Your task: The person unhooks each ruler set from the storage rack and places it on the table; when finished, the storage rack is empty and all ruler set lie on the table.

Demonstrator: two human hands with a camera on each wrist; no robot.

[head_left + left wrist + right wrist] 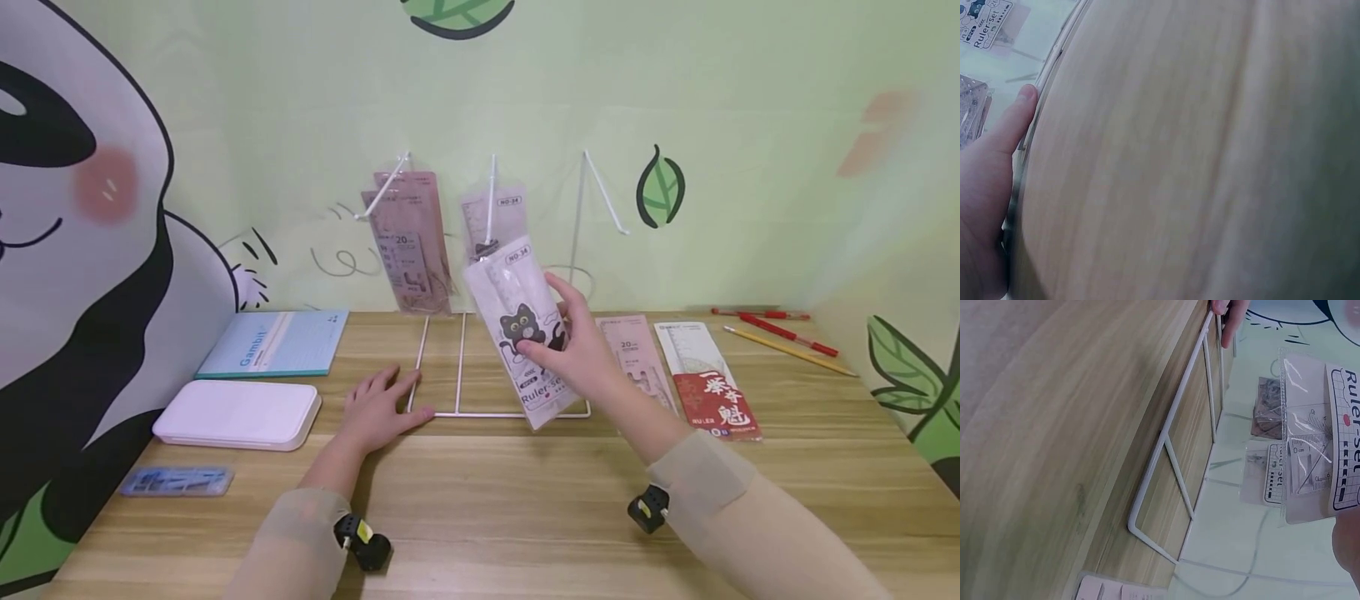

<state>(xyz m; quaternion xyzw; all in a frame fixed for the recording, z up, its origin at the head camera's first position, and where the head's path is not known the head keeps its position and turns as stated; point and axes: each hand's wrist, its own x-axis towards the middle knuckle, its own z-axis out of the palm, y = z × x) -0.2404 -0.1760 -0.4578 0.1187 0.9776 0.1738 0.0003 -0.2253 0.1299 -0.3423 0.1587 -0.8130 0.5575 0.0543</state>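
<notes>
My right hand [573, 346] pinches a clear-bagged ruler set [517, 333] with a black cat on its card, the thumb across its front. The packet tilts, its top overlapping the tip of the rack's middle hook [491, 200]. Another ruler set [495, 212] hangs on that hook, behind it. Pink ruler packets [408, 242] hang from the left hook; the right hook [607, 193] is bare. With fingers spread, my left hand [378, 408] rests at the left front corner of the white wire rack's base [487, 414]. In the right wrist view, rulers show through the held packet [1310, 450].
Right of the rack lie a pink ruler packet [637, 358], a red-and-white ruler packet [708, 379], red pens [787, 332] and a yellow pencil [787, 350]. On the left are a blue notebook [273, 343], a white case [236, 414] and a small blue box [177, 481].
</notes>
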